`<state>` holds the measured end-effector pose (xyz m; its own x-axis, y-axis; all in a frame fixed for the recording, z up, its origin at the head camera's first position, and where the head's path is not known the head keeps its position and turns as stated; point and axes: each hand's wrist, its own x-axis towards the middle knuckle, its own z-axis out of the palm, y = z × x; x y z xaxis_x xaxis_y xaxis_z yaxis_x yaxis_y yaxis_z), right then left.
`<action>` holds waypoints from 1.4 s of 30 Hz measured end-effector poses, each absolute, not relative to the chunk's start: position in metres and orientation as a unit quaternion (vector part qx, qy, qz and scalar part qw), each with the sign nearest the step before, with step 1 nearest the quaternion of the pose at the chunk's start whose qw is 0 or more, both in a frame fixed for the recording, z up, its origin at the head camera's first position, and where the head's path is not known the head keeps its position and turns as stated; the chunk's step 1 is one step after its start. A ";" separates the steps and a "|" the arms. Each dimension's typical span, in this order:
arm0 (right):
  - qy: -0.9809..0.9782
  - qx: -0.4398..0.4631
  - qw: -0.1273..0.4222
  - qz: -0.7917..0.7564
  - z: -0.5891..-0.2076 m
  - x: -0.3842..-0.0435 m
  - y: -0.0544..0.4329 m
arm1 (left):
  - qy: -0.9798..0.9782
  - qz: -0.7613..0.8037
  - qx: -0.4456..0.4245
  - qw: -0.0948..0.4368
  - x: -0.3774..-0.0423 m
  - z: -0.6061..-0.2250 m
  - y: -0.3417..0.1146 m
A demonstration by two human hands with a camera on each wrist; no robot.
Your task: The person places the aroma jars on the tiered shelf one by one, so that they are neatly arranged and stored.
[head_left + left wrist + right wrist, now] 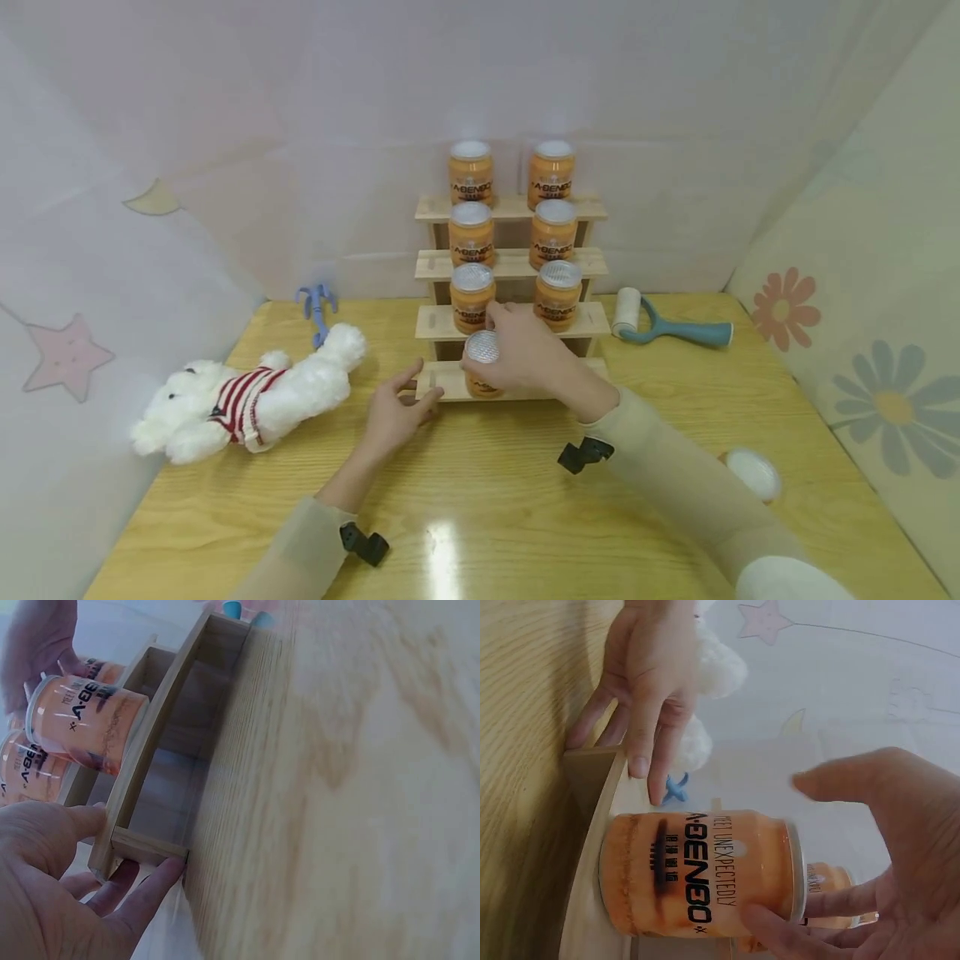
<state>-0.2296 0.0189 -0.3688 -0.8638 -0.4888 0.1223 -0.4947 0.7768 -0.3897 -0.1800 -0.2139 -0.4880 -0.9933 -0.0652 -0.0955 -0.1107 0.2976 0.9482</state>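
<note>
A stepped wooden rack (pixel 517 377) stands at the back of the table and carries several orange cans with silver tops and "A-BENBO" labels. My right hand (pixel 525 354) is round the upper part of a can (pixel 690 874) on the lowest step. In the right wrist view its thumb sticks out straight, apart from the can, while a fingertip touches the label. The can's base sits on the board. My left hand (pixel 82 900) grips the left end of that lowest step, thumb on the board and fingers at the end support (pixel 146 846). In the head view the right hand hides part of the can.
A white plush dog (pixel 307 392) in a striped sweater lies left, with a small blue forked object (pixel 317 312) behind it. A lint roller (pixel 675 331) lies right of the rack. Another can (pixel 752 473) is at the right, beside my right sleeve. Printed cloth walls enclose the table.
</note>
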 end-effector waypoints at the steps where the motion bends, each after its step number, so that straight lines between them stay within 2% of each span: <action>1: -0.938 0.269 0.007 0.220 -0.369 -0.229 0.021 | 0.807 0.587 -0.054 0.019 -0.180 -0.487 -0.215; 9: -0.920 0.294 0.056 0.254 -0.378 -0.228 0.022 | 0.810 0.584 -0.047 0.013 -0.182 -0.485 -0.216; 17: -0.919 0.277 0.063 0.272 -0.376 -0.226 0.038 | 0.806 0.589 -0.052 0.019 -0.178 -0.483 -0.217; 22: -0.916 0.282 0.089 0.272 -0.360 -0.225 0.066 | 0.806 0.588 -0.055 0.021 -0.178 -0.484 -0.219; 27: -0.925 0.269 0.088 0.253 -0.337 -0.221 0.098 | 0.812 0.580 -0.055 0.020 -0.178 -0.485 -0.221; 35: -0.940 0.241 0.020 0.242 -0.305 -0.217 0.161 | 0.815 0.576 -0.052 0.020 -0.178 -0.488 -0.219; 42: -0.945 0.257 0.038 0.199 -0.299 -0.208 0.217 | 0.816 0.575 -0.052 0.018 -0.179 -0.488 -0.216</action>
<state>-0.2077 0.2166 -0.2988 -0.8647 -0.4711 0.1740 -0.5012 0.7882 -0.3572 -0.1792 -0.2159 -0.4879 -0.9939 -0.0642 -0.0900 -0.1064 0.3331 0.9369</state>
